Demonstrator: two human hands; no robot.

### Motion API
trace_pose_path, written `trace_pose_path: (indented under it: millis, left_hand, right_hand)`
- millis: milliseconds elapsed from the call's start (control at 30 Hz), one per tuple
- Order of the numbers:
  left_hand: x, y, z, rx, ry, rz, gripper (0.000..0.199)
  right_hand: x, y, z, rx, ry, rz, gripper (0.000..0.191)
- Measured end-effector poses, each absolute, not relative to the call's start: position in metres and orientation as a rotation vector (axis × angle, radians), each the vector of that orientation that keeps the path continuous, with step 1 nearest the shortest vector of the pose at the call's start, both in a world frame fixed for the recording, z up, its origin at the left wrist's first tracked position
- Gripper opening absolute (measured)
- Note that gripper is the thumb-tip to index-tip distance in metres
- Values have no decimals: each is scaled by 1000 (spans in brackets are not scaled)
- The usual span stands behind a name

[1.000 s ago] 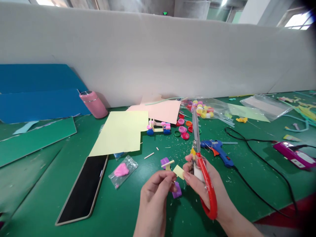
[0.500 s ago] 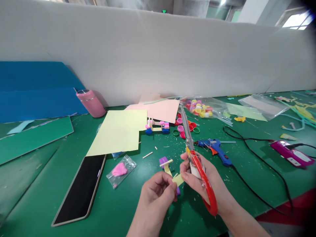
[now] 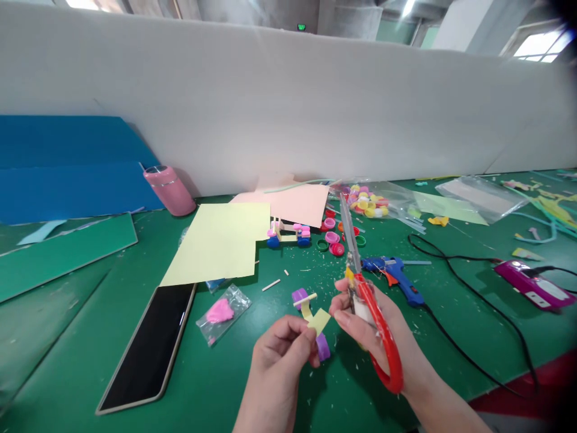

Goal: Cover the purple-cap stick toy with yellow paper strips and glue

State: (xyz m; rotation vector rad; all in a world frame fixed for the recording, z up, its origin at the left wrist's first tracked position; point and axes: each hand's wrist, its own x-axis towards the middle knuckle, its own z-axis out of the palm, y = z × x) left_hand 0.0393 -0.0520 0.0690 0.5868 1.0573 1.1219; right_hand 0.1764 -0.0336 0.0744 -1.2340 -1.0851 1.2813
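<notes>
Between thumb and fingertips, my left hand (image 3: 288, 349) pinches a small piece of pale yellow paper (image 3: 320, 322). Just beyond and under it lies a small assembly with purple bottle caps (image 3: 299, 297), a white stick (image 3: 305, 299) and a pale yellow strip; my hand partly covers it. My right hand (image 3: 374, 319) is closed around red-handled scissors (image 3: 378, 328), whose blades point up and away from me. The right fingertips are close to the paper's edge, apparently just off it. A small model with blue wheels (image 3: 288, 234) stands farther back.
A blue glue gun (image 3: 396, 273) with a black cord lies right of the scissors. Loose caps (image 3: 333, 237) and a bag of pompoms (image 3: 369, 201) are behind. To the left are yellow paper (image 3: 220, 240), a phone (image 3: 148, 349), a pink clay bag (image 3: 222, 313) and a pink bottle (image 3: 170, 191).
My right fingertips have come away from the yellow paper piece, and the scissors have shifted slightly right. The paper has tilted upward in my left hand.
</notes>
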Motion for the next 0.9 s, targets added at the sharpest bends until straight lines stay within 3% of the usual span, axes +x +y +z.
trace_pose_path:
  millis: [367, 767, 900]
  left_hand:
    - [44, -57, 68, 557, 1058, 1115, 13]
    - [37, -50, 78, 736, 1067, 961, 14]
    - [30, -45, 77, 693, 1061, 1058, 14]
  right_hand:
    - [173, -37, 74, -1192, -1117, 1347, 26]
    - [172, -36, 88, -1135, -1188, 1530, 29]
    - [171, -39, 89, -1149, -1103, 1537, 32]
